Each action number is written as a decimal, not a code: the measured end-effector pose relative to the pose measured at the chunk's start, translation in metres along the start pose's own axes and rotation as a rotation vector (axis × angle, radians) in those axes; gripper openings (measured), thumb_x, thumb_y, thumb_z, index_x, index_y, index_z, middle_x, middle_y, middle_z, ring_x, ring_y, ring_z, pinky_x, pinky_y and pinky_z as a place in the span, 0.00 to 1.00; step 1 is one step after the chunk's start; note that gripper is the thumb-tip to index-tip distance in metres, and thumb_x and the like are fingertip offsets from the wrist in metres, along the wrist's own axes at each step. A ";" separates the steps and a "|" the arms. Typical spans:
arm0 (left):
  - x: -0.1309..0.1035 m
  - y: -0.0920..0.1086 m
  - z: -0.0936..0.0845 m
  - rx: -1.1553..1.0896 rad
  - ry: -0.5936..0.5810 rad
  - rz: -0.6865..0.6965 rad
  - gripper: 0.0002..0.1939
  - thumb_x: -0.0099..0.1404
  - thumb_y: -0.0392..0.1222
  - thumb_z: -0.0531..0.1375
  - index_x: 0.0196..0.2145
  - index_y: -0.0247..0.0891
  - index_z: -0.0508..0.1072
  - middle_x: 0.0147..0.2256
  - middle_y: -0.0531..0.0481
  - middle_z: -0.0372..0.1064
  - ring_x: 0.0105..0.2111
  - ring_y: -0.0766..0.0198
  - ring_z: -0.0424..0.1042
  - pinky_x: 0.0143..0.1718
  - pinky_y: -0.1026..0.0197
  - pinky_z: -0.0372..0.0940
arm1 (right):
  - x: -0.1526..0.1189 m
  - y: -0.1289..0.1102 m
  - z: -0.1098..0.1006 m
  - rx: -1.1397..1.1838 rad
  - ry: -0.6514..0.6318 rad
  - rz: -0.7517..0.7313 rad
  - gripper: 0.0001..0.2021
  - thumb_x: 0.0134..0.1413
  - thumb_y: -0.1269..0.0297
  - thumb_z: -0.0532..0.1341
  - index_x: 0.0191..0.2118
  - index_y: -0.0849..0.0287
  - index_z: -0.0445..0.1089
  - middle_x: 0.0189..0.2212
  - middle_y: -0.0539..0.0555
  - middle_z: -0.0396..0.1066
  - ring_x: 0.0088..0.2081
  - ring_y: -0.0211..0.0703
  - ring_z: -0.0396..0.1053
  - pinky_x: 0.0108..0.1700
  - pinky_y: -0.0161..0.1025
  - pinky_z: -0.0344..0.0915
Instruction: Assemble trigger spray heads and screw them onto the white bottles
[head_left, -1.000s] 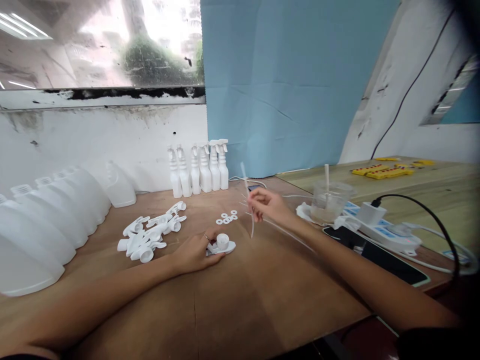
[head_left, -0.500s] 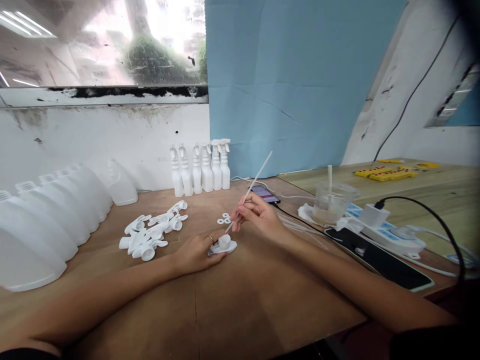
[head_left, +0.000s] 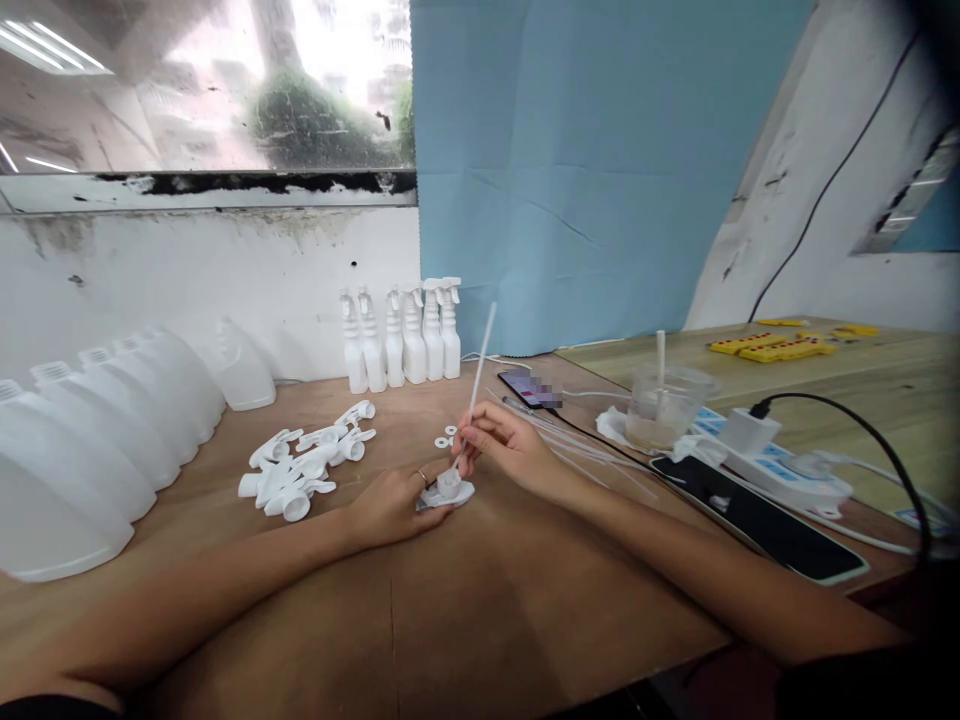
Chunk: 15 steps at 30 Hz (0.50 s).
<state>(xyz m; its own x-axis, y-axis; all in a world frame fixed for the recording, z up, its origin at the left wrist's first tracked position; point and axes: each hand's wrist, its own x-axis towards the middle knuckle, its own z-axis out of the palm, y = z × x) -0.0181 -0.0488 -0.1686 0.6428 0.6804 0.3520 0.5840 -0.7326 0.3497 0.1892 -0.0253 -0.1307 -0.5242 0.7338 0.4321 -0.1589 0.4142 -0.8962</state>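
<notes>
In the head view, a white spray head [head_left: 450, 489] is held down on the brown desk [head_left: 525, 630] by the left hand [head_left: 390, 503]; it is gripped between the thumb and the other fingers, and its round opening is turned upward. A thin clear tube [head_left: 482, 362] is pinched between the thumb and fingertips of the right hand [head_left: 506, 447]. The tube is held almost upright, slightly tilted, and its lower end is brought to the opening of the spray head; whether it is already inside cannot be told. Some white rings [head_left: 441, 442] are seen just behind the right hand, by which they are partly covered. More clear tubes [head_left: 592, 447] are laid beyond the right forearm, near a phone [head_left: 519, 387]. To the left, a loose pile of white spray heads [head_left: 296, 470] is placed. Behind it, a row of spray bottles [head_left: 403, 350] is stood near the wall, and larger white bottles [head_left: 112, 440] are lined up at the far left.
</notes>
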 end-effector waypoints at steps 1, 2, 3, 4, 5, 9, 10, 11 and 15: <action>0.000 0.000 0.000 0.003 0.001 -0.001 0.22 0.64 0.45 0.57 0.56 0.42 0.62 0.37 0.50 0.72 0.32 0.62 0.71 0.35 0.63 0.62 | 0.000 0.003 0.000 -0.047 -0.006 0.017 0.13 0.56 0.54 0.61 0.38 0.58 0.63 0.28 0.49 0.70 0.25 0.38 0.70 0.31 0.37 0.68; 0.000 -0.001 0.001 0.007 0.006 -0.002 0.22 0.64 0.45 0.57 0.56 0.42 0.62 0.37 0.50 0.72 0.32 0.62 0.71 0.35 0.63 0.62 | 0.000 0.007 -0.001 -0.112 -0.018 0.028 0.13 0.56 0.54 0.62 0.37 0.58 0.65 0.28 0.50 0.70 0.26 0.38 0.69 0.31 0.37 0.67; 0.000 -0.002 0.002 0.013 0.013 -0.002 0.23 0.64 0.45 0.57 0.56 0.42 0.62 0.37 0.50 0.72 0.32 0.61 0.71 0.35 0.63 0.62 | 0.000 0.010 -0.002 -0.187 -0.033 0.025 0.12 0.55 0.54 0.62 0.36 0.59 0.67 0.28 0.50 0.70 0.28 0.38 0.69 0.33 0.37 0.66; -0.001 -0.003 0.002 0.022 0.020 -0.003 0.23 0.64 0.46 0.57 0.56 0.42 0.62 0.37 0.50 0.72 0.32 0.61 0.71 0.34 0.63 0.62 | 0.000 0.012 -0.003 -0.267 -0.050 0.009 0.12 0.55 0.55 0.62 0.34 0.60 0.69 0.29 0.51 0.69 0.30 0.39 0.68 0.34 0.37 0.65; -0.001 -0.004 0.003 0.031 0.024 -0.005 0.23 0.64 0.46 0.57 0.56 0.42 0.62 0.36 0.50 0.72 0.32 0.61 0.71 0.34 0.62 0.62 | 0.000 0.014 -0.004 -0.343 -0.070 -0.017 0.12 0.56 0.55 0.61 0.32 0.60 0.70 0.31 0.52 0.69 0.33 0.40 0.68 0.36 0.38 0.65; -0.001 -0.005 0.005 0.032 0.027 -0.019 0.23 0.64 0.47 0.57 0.55 0.42 0.63 0.34 0.51 0.72 0.31 0.61 0.71 0.35 0.62 0.63 | -0.002 0.013 -0.005 -0.518 -0.105 -0.110 0.13 0.59 0.57 0.58 0.30 0.60 0.70 0.30 0.52 0.68 0.34 0.41 0.66 0.37 0.38 0.63; -0.001 -0.005 0.005 0.028 0.031 -0.023 0.22 0.64 0.47 0.57 0.55 0.42 0.63 0.34 0.51 0.72 0.31 0.61 0.71 0.36 0.62 0.63 | -0.003 0.011 -0.005 -0.540 -0.109 -0.116 0.12 0.60 0.57 0.58 0.30 0.60 0.69 0.29 0.52 0.68 0.33 0.41 0.65 0.36 0.37 0.62; -0.001 -0.004 0.005 0.027 0.037 -0.027 0.22 0.64 0.48 0.57 0.54 0.42 0.63 0.34 0.50 0.72 0.32 0.61 0.71 0.36 0.62 0.63 | -0.003 0.010 -0.003 -0.559 -0.108 -0.117 0.12 0.60 0.58 0.58 0.29 0.60 0.68 0.28 0.51 0.67 0.32 0.40 0.65 0.35 0.37 0.62; 0.000 -0.003 0.005 0.023 0.063 -0.007 0.20 0.63 0.46 0.58 0.52 0.41 0.64 0.36 0.50 0.71 0.34 0.61 0.71 0.37 0.62 0.63 | -0.003 0.006 0.005 -0.660 -0.060 -0.098 0.11 0.59 0.63 0.57 0.27 0.60 0.65 0.24 0.49 0.65 0.28 0.38 0.62 0.31 0.34 0.58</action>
<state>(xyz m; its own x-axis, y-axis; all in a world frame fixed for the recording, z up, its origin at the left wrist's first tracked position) -0.0172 -0.0467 -0.1742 0.6070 0.6845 0.4038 0.5999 -0.7279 0.3321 0.1861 -0.0275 -0.1377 -0.5817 0.6527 0.4853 0.3270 0.7340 -0.5953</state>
